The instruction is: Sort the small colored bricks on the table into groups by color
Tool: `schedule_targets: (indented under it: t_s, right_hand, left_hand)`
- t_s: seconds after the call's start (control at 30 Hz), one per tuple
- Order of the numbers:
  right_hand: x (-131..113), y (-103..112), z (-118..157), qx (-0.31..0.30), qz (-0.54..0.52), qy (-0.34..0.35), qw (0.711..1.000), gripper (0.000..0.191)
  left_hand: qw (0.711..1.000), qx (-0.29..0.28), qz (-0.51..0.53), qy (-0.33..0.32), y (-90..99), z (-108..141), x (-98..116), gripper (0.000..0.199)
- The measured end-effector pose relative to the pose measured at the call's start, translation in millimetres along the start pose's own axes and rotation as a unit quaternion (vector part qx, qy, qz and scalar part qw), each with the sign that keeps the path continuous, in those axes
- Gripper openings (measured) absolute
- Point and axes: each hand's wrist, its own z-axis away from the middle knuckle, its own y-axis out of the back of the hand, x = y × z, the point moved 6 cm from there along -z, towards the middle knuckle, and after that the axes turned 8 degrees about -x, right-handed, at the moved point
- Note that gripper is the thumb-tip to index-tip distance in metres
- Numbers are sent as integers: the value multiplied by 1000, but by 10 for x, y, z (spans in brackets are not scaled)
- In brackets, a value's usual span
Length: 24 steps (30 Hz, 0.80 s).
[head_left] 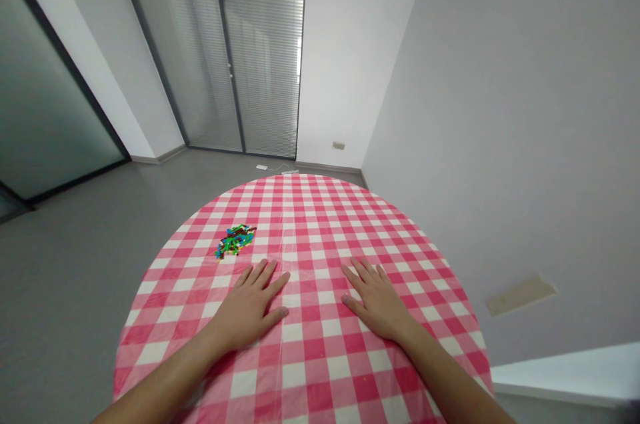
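Left hand (249,312) and right hand (379,304) lie spread flat, palm-down, on a round, glossy, red-and-white checked tablecloth (310,357); the heap of small green, blue, brown and yellow pieces (235,241) lies at the left hand's 11 o'clock.

Hands (247,309) and pieces (237,240) on tablecloth (313,351)

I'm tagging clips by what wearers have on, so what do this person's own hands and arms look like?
The left hand and right hand are bare, with no gloves, rings or watch visible. The forearms show no sleeves, cables or markings.
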Motion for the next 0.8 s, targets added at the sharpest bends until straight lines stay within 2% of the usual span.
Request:
schedule_targets:
  t_s: [0.8]
  right_hand:
    - [-8,17,9,8,2,3,1000,67]
  left_hand:
    - [1000,2,5,-2,4,4,2,63]
